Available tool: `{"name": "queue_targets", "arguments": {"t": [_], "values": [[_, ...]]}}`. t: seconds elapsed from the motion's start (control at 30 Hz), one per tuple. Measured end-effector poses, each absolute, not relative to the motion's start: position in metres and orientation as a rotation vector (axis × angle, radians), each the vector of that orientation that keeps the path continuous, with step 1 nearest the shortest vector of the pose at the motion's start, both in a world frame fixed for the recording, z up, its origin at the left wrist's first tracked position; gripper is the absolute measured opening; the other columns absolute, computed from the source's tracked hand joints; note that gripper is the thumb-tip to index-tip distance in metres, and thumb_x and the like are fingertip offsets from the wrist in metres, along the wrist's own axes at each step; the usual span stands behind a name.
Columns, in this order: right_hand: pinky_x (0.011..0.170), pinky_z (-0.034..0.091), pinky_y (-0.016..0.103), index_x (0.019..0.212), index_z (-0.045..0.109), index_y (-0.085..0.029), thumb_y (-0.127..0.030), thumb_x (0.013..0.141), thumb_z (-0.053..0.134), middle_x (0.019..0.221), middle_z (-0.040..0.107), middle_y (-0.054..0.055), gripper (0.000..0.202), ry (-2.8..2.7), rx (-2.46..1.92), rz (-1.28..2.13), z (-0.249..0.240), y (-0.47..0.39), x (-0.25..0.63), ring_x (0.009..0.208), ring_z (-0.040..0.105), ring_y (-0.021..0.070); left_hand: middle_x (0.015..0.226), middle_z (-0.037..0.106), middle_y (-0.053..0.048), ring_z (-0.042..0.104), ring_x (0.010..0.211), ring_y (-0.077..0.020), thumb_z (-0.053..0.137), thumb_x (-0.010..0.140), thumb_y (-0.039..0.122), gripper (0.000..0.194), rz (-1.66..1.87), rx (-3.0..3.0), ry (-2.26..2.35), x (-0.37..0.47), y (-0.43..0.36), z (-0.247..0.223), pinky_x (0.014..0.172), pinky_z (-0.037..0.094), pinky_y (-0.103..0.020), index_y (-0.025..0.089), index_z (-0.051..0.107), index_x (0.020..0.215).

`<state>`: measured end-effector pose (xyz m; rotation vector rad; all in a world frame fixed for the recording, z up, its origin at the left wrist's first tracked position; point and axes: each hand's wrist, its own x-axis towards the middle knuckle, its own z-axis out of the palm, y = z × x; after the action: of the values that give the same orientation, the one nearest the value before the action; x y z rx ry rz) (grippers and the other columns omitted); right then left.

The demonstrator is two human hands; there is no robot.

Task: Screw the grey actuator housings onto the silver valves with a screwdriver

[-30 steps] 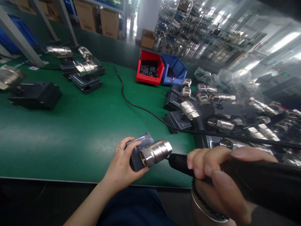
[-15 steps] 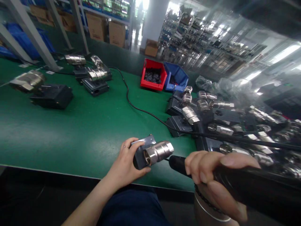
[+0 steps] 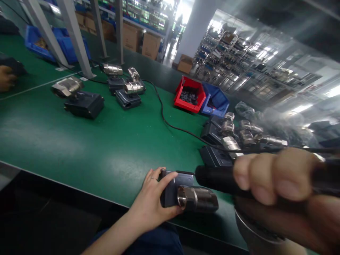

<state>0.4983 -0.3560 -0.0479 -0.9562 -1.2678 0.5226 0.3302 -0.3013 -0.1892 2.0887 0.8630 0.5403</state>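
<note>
My left hand (image 3: 154, 198) is wrapped around a motorised valve, gripping its dark grey box (image 3: 183, 179) from the left, thumb in front. The silvery valve body (image 3: 202, 199) lies on the near side of the box, open end facing left. In my right hand (image 3: 276, 177) is a black power screwdriver (image 3: 216, 179), held level and blurred at the handle. Its thin bit (image 3: 186, 173) reaches left along the far edge of the box. Whether the bit sits in a screw I cannot tell.
A red bin (image 3: 190, 95) of small dark parts and a blue bin (image 3: 215, 101) stand at the back. More valves lie left (image 3: 85, 102) and right (image 3: 216, 156). A black cable (image 3: 170, 124) crosses the green bench (image 3: 111, 141). Another person's hand (image 3: 6, 78) shows far left.
The screwdriver's bit has moved from beside the valve body to the far edge of the box. The valve has turned slightly in my left hand, and the view has swung left.
</note>
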Motion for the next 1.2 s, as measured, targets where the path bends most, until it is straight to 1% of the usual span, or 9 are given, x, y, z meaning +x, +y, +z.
{"name": "queue_targets", "arguments": {"t": [0.07, 0.13, 0.23, 0.33, 0.7, 0.9, 0.97, 1.1, 1.2], "values": [[0.058, 0.05, 0.032, 0.117, 0.056, -0.035, -0.026, 0.091, 0.07, 0.07, 0.051, -0.005, 0.031, -1.351, -0.785, 0.637, -0.047, -0.334, 0.486, 0.054, 0.051, 0.0122, 0.133, 0.054, -0.014, 0.04, 0.136, -0.0376, 0.081, 0.066, 0.036, 0.076, 0.588, 2.069, 0.825, 0.332, -0.3, -0.191, 0.113, 0.024, -0.07, 0.03, 0.049, 0.135], [0.057, 0.05, 0.031, 0.119, 0.054, -0.031, -0.02, 0.092, 0.066, 0.073, 0.053, -0.005, 0.032, -1.412, -0.699, 0.717, -0.053, -0.317, 0.481, 0.056, 0.052, 0.0113, 0.135, 0.051, -0.016, 0.039, 0.136, -0.0392, 0.08, 0.066, 0.041, 0.076, 0.584, 2.054, 0.804, 0.333, -0.299, -0.193, 0.112, 0.024, -0.071, 0.027, 0.05, 0.134], [0.055, 0.049, 0.029, 0.12, 0.052, -0.029, -0.02, 0.092, 0.064, 0.072, 0.052, -0.006, 0.031, -1.434, -0.677, 0.745, -0.064, -0.306, 0.481, 0.054, 0.051, 0.0102, 0.136, 0.049, -0.018, 0.039, 0.135, -0.0413, 0.081, 0.064, 0.043, 0.077, 0.568, 2.044, 0.79, 0.333, -0.298, -0.194, 0.111, 0.024, -0.072, 0.024, 0.052, 0.133], [0.056, 0.049, 0.031, 0.12, 0.051, -0.03, -0.02, 0.093, 0.063, 0.073, 0.052, -0.005, 0.031, -1.457, -0.727, 0.753, -0.068, -0.306, 0.484, 0.056, 0.053, 0.0109, 0.134, 0.05, -0.017, 0.041, 0.133, -0.0399, 0.083, 0.063, 0.041, 0.078, 0.602, 2.041, 0.783, 0.334, -0.298, -0.194, 0.111, 0.024, -0.072, 0.026, 0.052, 0.133], [0.053, 0.049, 0.032, 0.114, 0.049, -0.029, -0.022, 0.095, 0.061, 0.066, 0.048, -0.006, 0.023, -1.62, -0.762, 0.832, -0.056, -0.306, 0.484, 0.052, 0.053, 0.0122, 0.131, 0.051, -0.017, 0.045, 0.13, -0.0381, 0.081, 0.066, 0.045, 0.077, 0.691, 2.062, 0.74, 0.334, -0.304, -0.203, 0.111, 0.029, -0.069, 0.023, 0.051, 0.133], [0.051, 0.049, 0.03, 0.111, 0.051, -0.026, -0.021, 0.095, 0.06, 0.064, 0.046, -0.007, 0.019, -1.677, -0.703, 0.877, -0.054, -0.3, 0.487, 0.049, 0.051, 0.0107, 0.13, 0.052, -0.018, 0.045, 0.13, -0.0385, 0.085, 0.061, 0.042, 0.081, 0.682, 2.043, 0.767, 0.334, -0.303, -0.198, 0.111, 0.029, -0.068, 0.023, 0.052, 0.133], [0.052, 0.049, 0.028, 0.114, 0.051, -0.026, -0.02, 0.096, 0.059, 0.064, 0.045, -0.007, 0.021, -1.682, -0.668, 0.899, -0.057, -0.299, 0.485, 0.051, 0.052, 0.0106, 0.13, 0.053, -0.017, 0.046, 0.128, -0.0375, 0.085, 0.061, 0.041, 0.08, 0.672, 2.041, 0.771, 0.335, -0.302, -0.196, 0.111, 0.03, -0.066, 0.023, 0.053, 0.132], [0.05, 0.047, 0.025, 0.128, 0.049, -0.029, -0.021, 0.093, 0.06, 0.063, 0.043, -0.007, 0.037, -1.68, -0.599, 0.91, -0.065, -0.29, 0.476, 0.051, 0.05, 0.0107, 0.127, 0.056, -0.014, 0.049, 0.124, -0.0368, 0.084, 0.061, 0.039, 0.076, 0.676, 2.046, 0.801, 0.337, -0.301, -0.192, 0.109, 0.033, -0.067, 0.024, 0.055, 0.129], [0.049, 0.047, 0.024, 0.127, 0.053, -0.03, -0.022, 0.09, 0.066, 0.063, 0.045, -0.007, 0.04, -1.611, -0.559, 0.944, -0.061, -0.281, 0.473, 0.049, 0.049, 0.0097, 0.127, 0.057, -0.014, 0.048, 0.126, -0.0383, 0.085, 0.061, 0.043, 0.078, 0.658, 2.078, 0.808, 0.334, -0.298, -0.191, 0.109, 0.031, -0.07, 0.026, 0.054, 0.13]]}}
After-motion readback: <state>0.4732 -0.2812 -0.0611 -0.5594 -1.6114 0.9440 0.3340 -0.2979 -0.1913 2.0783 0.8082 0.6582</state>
